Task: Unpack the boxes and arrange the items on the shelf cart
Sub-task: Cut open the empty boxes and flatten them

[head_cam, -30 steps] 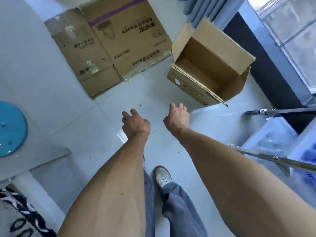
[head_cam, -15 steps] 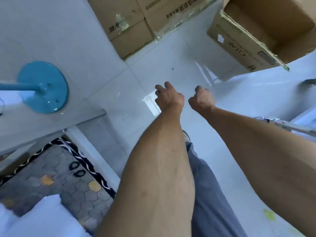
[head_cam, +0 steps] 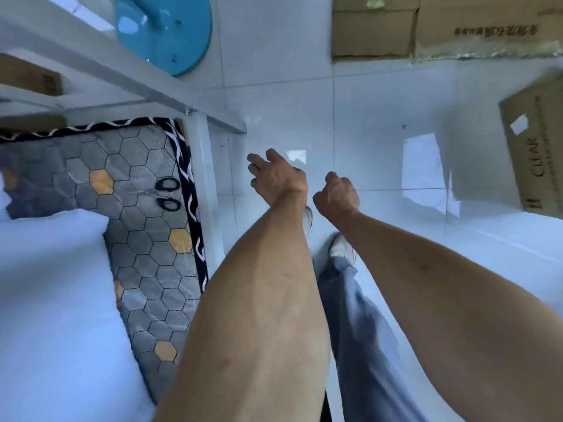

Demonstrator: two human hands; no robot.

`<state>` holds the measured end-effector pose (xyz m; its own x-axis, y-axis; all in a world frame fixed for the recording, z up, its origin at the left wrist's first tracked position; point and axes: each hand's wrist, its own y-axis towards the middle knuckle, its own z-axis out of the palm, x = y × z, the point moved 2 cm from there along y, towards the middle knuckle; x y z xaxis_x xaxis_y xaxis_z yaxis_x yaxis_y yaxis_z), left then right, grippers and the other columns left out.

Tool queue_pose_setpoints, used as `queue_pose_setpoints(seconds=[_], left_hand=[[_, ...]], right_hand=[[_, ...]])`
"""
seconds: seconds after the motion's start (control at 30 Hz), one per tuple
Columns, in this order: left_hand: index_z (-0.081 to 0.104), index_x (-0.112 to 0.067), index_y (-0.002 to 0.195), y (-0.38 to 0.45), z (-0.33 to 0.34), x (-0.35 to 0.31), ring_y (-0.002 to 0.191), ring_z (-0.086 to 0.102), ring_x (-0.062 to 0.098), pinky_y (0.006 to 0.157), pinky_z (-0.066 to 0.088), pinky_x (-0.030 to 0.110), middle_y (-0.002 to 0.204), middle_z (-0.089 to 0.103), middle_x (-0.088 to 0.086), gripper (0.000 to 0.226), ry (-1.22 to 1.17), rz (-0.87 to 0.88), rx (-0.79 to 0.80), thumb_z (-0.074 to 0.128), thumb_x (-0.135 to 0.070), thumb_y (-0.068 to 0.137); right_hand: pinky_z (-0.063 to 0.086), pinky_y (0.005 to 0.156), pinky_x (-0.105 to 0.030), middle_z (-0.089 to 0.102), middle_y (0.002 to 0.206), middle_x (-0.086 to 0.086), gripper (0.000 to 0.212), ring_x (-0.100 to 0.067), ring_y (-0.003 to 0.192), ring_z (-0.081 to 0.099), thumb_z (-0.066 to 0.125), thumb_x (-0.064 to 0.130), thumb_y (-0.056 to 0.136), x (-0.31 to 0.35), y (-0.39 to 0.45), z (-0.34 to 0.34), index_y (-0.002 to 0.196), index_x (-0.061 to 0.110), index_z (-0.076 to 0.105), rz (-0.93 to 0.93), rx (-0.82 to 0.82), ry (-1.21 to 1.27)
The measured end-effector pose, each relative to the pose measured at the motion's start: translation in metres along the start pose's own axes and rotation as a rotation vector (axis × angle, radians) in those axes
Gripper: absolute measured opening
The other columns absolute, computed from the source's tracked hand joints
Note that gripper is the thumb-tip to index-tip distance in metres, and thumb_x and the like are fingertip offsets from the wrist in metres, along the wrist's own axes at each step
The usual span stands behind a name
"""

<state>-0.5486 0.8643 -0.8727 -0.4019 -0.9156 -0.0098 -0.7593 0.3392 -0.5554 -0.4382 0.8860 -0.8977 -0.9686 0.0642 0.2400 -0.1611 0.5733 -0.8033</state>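
Both my arms reach forward over the white tiled floor, and both hands hold nothing. My left hand [head_cam: 275, 176] has loosely spread fingers and hovers just right of the bed's white frame [head_cam: 207, 190]. My right hand [head_cam: 338, 194] is curled into a loose fist beside it. A pair of black-handled scissors [head_cam: 166, 194] lies on the hexagon-patterned mattress [head_cam: 146, 239], left of my left hand. The brown "CLEAR" cardboard box [head_cam: 536, 150] sits at the right edge. Taped cardboard boxes [head_cam: 426, 25] stand at the top right. No shelf cart is in view.
A white pillow or duvet [head_cam: 54, 300] covers the bed's near left. A blue round stand base [head_cam: 170, 32] rests on the floor at the top. My legs in blue trousers and white shoes [head_cam: 341, 248] stand below my hands.
The view has swung left and down: the open box slid to the right edge, the bed and scissors came into sight. My right hand curled from spread fingers into a fist.
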Motion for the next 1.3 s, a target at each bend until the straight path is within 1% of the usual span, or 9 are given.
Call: queue_pose_setpoints(seconds=[0.2,0.33,0.43,0.57,0.7,0.8,0.93,1.1,1.3], left_hand=[[0.034,-0.012,0.139,0.036,-0.021,0.076,0.145,0.014,0.041,0.11,0.025,0.047,0.158,0.0,0.031,0.061,0.036,-0.079,-0.193,0.06,-0.027,0.086],[0.004,-0.016,0.155,0.075,-0.042,0.13,0.142,0.01,0.053,0.113,0.017,0.06,0.156,-0.011,0.035,0.073,-0.106,-0.474,-0.154,0.042,-0.036,0.096],[-0.006,-0.01,0.156,0.09,-0.036,0.162,0.14,0.015,0.057,0.112,0.017,0.064,0.155,-0.001,0.037,0.067,-0.105,-0.464,0.001,0.027,-0.033,0.102],[0.005,-0.021,0.154,0.084,-0.04,0.164,0.129,0.033,0.046,0.1,0.033,0.054,0.15,0.014,0.035,0.077,-0.111,-0.525,-0.049,0.051,-0.027,0.093],[0.032,-0.029,0.141,0.065,-0.045,0.14,0.112,0.042,0.034,0.091,0.037,0.043,0.131,0.036,0.021,0.064,-0.132,-0.242,-0.195,0.057,-0.009,0.086],[0.039,-0.03,0.142,0.052,-0.04,0.109,0.105,0.044,0.031,0.086,0.04,0.039,0.123,0.04,0.017,0.056,-0.176,0.01,-0.204,0.056,-0.016,0.09],[0.045,-0.03,0.141,0.038,-0.025,0.068,0.106,0.049,0.03,0.079,0.039,0.033,0.121,0.044,0.016,0.048,-0.264,0.176,-0.098,0.048,-0.019,0.095],[0.052,-0.032,0.136,0.016,-0.004,0.018,0.116,0.046,0.032,0.081,0.04,0.035,0.126,0.045,0.016,0.044,-0.023,0.334,0.046,0.045,-0.018,0.096],[0.062,-0.017,0.118,-0.036,0.029,-0.082,0.112,0.055,0.03,0.08,0.044,0.033,0.118,0.06,0.01,0.029,0.182,0.443,0.191,0.052,-0.016,0.091]], right_hand=[[0.047,0.093,-0.04,0.052,0.121,-0.016,0.037,-0.035,0.112,0.054,0.044,0.009,0.089,0.053,0.001,0.046,0.126,0.01,0.048,-0.053,0.025,-0.105],[0.045,0.088,-0.037,0.052,0.118,-0.014,0.034,-0.035,0.11,0.054,0.043,0.009,0.088,0.078,0.001,0.068,0.122,0.01,0.049,-0.057,0.029,-0.095],[0.041,0.083,-0.034,0.052,0.118,-0.013,0.035,-0.033,0.109,0.054,0.044,0.01,0.089,0.09,0.001,0.08,0.123,0.012,0.049,-0.039,0.034,-0.087],[0.04,0.079,-0.032,0.052,0.117,-0.011,0.035,-0.032,0.107,0.054,0.044,0.01,0.088,0.098,0.001,0.087,0.122,0.014,0.05,-0.002,0.022,-0.072],[0.041,0.078,-0.033,0.054,0.113,-0.012,0.034,-0.032,0.104,0.055,0.044,0.008,0.085,0.099,-0.003,0.084,0.119,0.012,0.051,0.044,-0.002,-0.03],[0.044,0.08,-0.035,0.055,0.112,-0.011,0.034,-0.032,0.104,0.056,0.045,0.007,0.085,0.097,-0.01,0.075,0.118,0.011,0.051,0.1,-0.043,0.018],[0.046,0.085,-0.037,0.055,0.115,-0.012,0.031,-0.031,0.106,0.057,0.046,0.01,0.088,0.08,-0.016,0.054,0.119,0.012,0.05,0.205,-0.113,0.094],[0.041,0.075,-0.038,0.049,0.117,-0.014,0.041,-0.032,0.104,0.055,0.046,0.005,0.087,0.04,-0.013,0.012,0.127,0.012,0.041,0.215,-0.207,0.274],[0.043,0.076,-0.038,0.046,0.118,-0.013,0.061,-0.033,0.103,0.052,0.049,0.002,0.085,-0.053,-0.003,-0.064,0.141,0.022,0.035,0.21,-0.27,0.5]])
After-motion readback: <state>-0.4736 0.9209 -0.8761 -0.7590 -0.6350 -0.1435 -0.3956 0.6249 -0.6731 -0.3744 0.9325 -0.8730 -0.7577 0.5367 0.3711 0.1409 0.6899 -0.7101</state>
